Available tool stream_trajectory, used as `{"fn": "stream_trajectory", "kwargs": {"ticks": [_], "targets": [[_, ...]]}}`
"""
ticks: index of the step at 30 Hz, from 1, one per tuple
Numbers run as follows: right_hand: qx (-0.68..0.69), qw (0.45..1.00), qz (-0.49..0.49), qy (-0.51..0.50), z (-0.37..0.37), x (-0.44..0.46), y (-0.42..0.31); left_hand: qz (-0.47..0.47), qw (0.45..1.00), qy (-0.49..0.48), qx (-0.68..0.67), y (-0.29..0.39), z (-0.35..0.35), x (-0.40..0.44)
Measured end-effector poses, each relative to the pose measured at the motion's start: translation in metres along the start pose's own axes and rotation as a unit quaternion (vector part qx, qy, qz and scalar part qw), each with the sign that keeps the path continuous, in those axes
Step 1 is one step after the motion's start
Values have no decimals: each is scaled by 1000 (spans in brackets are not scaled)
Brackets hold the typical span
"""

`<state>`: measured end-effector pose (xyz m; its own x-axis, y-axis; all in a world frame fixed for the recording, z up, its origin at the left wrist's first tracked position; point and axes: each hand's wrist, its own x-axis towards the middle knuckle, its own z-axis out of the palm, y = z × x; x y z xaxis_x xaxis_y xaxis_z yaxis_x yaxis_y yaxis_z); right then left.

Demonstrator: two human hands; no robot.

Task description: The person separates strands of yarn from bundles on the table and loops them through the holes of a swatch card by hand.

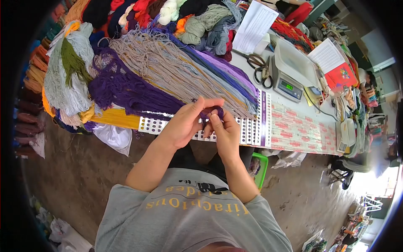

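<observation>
My right hand (224, 132) pinches a small loop of dark purple yarn (218, 111) between thumb and fingers. My left hand (182, 126) is curled beside it around strands of the same yarn, its thumb and index finger extended; its other fingertips are partly hidden. Both hands are just above the table's front edge, over a white card strip with round holes (153, 125). A thick bundle of purple yarn (126, 86) runs from the left toward my hands. Behind it lie long beige-grey strands (168, 67), then blue and lilac strands (235, 69).
Black-handled scissors (263, 73) and a digital scale with a white tray (289, 86) stand at the right. A printed sheet (255, 27) leans behind. Grey and green skeins (73, 67) hang at the left. Below the edge are a white bag (113, 138) and a green basket (263, 170).
</observation>
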<state>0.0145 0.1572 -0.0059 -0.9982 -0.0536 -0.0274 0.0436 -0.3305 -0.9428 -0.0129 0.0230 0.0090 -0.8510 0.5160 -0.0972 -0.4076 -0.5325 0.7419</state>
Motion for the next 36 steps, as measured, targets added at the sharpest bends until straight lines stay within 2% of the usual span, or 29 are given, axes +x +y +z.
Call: {"fn": "stream_trajectory", "kwargs": {"ticks": [3,9,11,13,15,17,18,20,22,23,25,26,27,28,30,31,33,36], "targets": [[-14,1000,17,6,2,-1,-1,-9,1000,0,13,-3,0,0],[-106,994,-21,-10,-1,-1,-1,2,995,-1,100,-6,4,-1],[-69,997,-12,-13,-1,-3,-3,5,994,-5,105,-6,4,-1],[-51,999,-17,-5,0,-3,-3,4,1000,-2,21,-2,7,-1],[-33,999,-23,1,2,-3,-4,11,1000,7,7,-3,4,0],[22,999,-21,37,6,-4,-5,18,1000,17,-7,-2,2,0],[50,998,-3,36,4,-4,-6,20,998,66,1,2,2,-1],[66,996,55,-32,-10,-4,-9,17,984,172,43,12,6,-2],[-178,972,104,-109,-19,-7,-17,69,982,127,126,25,-15,-6],[-242,959,78,-129,-23,-9,-19,79,968,165,169,31,-15,-8],[-249,967,18,-44,-31,-9,-31,80,952,116,273,46,-37,-14],[-128,991,31,24,-40,-6,-39,43,952,113,282,60,-45,-24],[-129,991,-12,26,-70,1,-43,34,955,140,259,72,-62,-30],[-119,990,-31,68,-85,4,-59,-3,986,138,89,83,-95,-32],[-55,987,-69,134,-126,15,-77,54,979,187,-66,117,-124,-45],[-21,986,-87,144,-151,20,-81,90,965,235,-71,134,-146,-53],[40,985,-92,137,-199,26,-95,155,950,254,-97,163,-189,-73],[30,977,-78,199,-267,29,-109,232,931,269,-82,204,-227,-98]]}}
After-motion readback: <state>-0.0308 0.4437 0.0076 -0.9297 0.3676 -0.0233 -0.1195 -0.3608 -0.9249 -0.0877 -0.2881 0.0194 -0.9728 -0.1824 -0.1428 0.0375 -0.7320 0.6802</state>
